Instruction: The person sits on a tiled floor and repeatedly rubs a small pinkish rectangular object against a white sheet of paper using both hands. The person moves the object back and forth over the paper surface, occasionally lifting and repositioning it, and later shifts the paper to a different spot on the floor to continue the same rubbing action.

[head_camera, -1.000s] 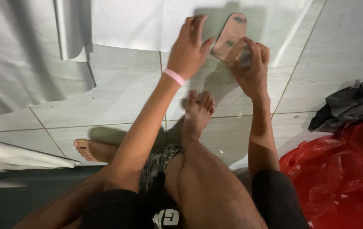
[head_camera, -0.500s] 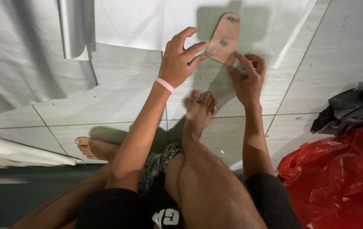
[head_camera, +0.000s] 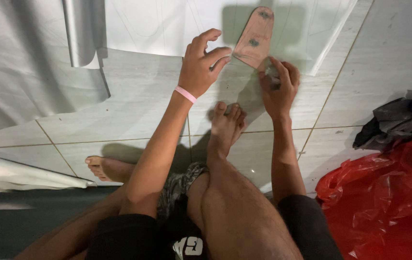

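A flat, pinkish-brown cardboard template [head_camera: 255, 37], long with a rounded top, lies on a white sheet [head_camera: 167, 24] spread over the tiled floor. My left hand [head_camera: 200, 65], with a pink band on the wrist, has its fingers apart and its fingertips touching the template's lower left edge. My right hand [head_camera: 277, 84] is closed around a small object at the template's bottom corner; what it is cannot be made out. My own bare feet and legs lie just below both hands.
A rolled edge of silvery-white sheet [head_camera: 78, 33] lies at the upper left, with more sheet material at the far left. A red plastic bag [head_camera: 384, 197] sits at the lower right, dark cloth [head_camera: 398, 120] above it. The floor is pale tile [head_camera: 369, 62].
The template has slid up and away from me on the sheet. My left hand has drawn back from above it to its lower left edge. My right hand stays at its bottom corner.
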